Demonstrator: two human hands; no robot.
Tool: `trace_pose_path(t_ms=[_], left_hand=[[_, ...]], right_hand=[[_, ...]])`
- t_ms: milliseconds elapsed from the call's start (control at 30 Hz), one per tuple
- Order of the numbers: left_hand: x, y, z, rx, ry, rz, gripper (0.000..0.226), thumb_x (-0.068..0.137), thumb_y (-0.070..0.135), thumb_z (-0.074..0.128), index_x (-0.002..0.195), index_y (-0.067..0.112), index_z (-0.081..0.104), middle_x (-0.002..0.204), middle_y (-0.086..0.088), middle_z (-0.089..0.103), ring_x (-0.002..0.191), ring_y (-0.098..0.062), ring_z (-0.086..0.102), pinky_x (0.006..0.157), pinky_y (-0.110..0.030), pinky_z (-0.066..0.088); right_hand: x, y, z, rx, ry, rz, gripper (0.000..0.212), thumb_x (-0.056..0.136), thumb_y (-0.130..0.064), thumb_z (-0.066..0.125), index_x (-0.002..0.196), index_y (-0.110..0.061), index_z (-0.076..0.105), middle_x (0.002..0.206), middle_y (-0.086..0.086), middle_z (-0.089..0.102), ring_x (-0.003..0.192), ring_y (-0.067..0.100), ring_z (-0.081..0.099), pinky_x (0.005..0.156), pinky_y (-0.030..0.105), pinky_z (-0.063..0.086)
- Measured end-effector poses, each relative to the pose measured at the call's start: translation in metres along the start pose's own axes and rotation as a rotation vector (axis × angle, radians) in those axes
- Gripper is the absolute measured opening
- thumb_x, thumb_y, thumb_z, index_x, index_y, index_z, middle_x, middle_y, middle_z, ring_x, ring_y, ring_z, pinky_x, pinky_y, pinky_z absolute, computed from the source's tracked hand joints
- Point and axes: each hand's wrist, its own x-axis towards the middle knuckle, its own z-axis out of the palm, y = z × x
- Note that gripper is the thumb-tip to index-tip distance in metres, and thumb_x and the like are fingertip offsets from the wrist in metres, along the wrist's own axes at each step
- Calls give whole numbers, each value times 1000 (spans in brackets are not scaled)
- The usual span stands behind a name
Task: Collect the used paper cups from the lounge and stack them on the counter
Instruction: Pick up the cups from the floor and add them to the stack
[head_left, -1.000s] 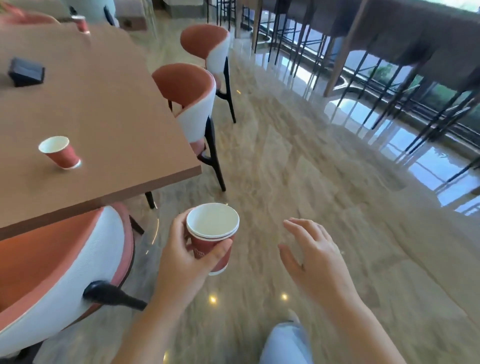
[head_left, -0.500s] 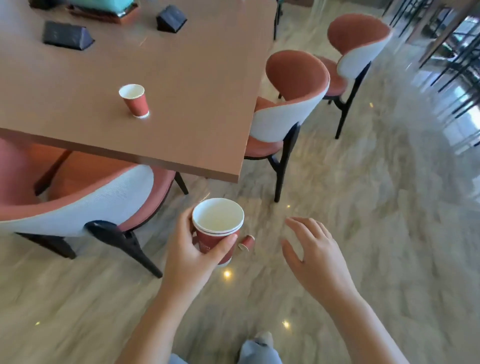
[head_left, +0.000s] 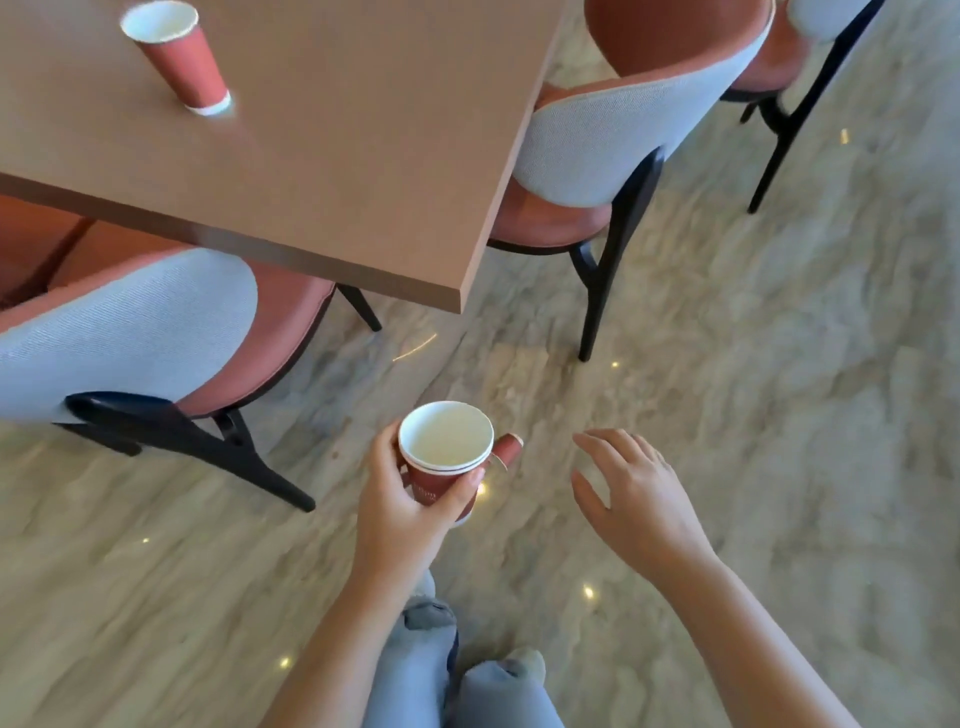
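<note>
My left hand (head_left: 402, 506) grips a stack of red paper cups (head_left: 445, 457) with white insides, held upright over the floor. Just behind the stack a small red cup (head_left: 508, 449) lies on its side on the marble floor, partly hidden by the stack. Another red paper cup (head_left: 176, 54) stands upright on the brown table (head_left: 363, 156) at the upper left. My right hand (head_left: 631, 501) hovers to the right of the stack with fingers spread, holding nothing.
A red and grey chair (head_left: 130, 332) stands tucked at the table's near side on the left. A second chair (head_left: 613, 135) sits at the table's right edge, with a third chair (head_left: 810, 47) behind it. Marble floor (head_left: 753, 389) stretches to the right. My legs (head_left: 457, 675) show below.
The view has swung down and closer to the table corner. The cup lying on the floor now shows beside the stack. Both hands keep the same pose.
</note>
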Motion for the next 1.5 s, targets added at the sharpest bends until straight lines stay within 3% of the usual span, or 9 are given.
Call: trace_pose_path(t_ms=[133,300,600,733,933,1067,1233,1433,1500], left_hand=[[31,-79,20,77,-6,20,63,64,11,84,106,35,45,107,21,55,94,13,57,70,-3,44],[81,-177,39,165,-19,27,67,64,10,83,114,24,42,107,21,54,93,16,55,75,-4,43],[162,-354,52,283,9,34,71,61,28,87,109,45,38,97,41,54,90,18,54,72,-17,43],[183,-417,55,276,-17,127,72,60,18,88,103,49,40,95,48,50,90,20,53,65,-5,44],[191,-465,58,234,-25,182,71,56,35,81,114,34,40,104,35,54,93,18,54,69,2,39],[177,-495,59,258,-33,161,73,60,9,85,114,31,40,106,23,53,92,19,53,72,1,40],[165,-521,54,293,-37,129,78,59,3,85,109,41,39,108,22,52,93,20,52,75,1,40],[168,-514,59,272,-75,123,75,53,37,88,111,42,41,109,33,54,99,11,54,78,-3,41],[170,-511,59,285,-82,129,75,53,37,84,114,40,40,108,39,52,100,9,54,79,-6,42]], right_hand=[[13,44,68,17,-40,13,35,77,-17,70,110,-9,62,106,5,65,99,26,61,87,37,45],[40,105,168,65,-174,84,40,88,-29,55,126,-17,52,125,-4,55,119,18,47,98,29,35],[83,204,345,62,-294,6,42,89,-32,50,131,-24,45,130,-8,49,123,10,41,100,27,37],[101,243,403,20,-296,-51,43,89,-32,51,131,-23,45,132,-7,49,123,9,41,100,25,35],[123,271,467,-21,-359,-128,46,87,-31,54,131,-24,44,132,-5,49,125,12,39,101,27,34],[126,280,499,-70,-418,-153,47,88,-31,53,133,-25,41,136,-5,44,128,12,35,103,26,28],[127,293,524,-117,-445,-150,52,88,-31,54,137,-26,35,142,-4,39,132,12,30,107,28,24],[131,297,547,-130,-395,-158,57,88,-25,55,139,-28,31,145,-7,32,135,11,22,109,30,22],[133,296,553,-145,-404,-162,58,88,-26,54,140,-29,28,147,-7,28,137,12,18,111,31,18]])
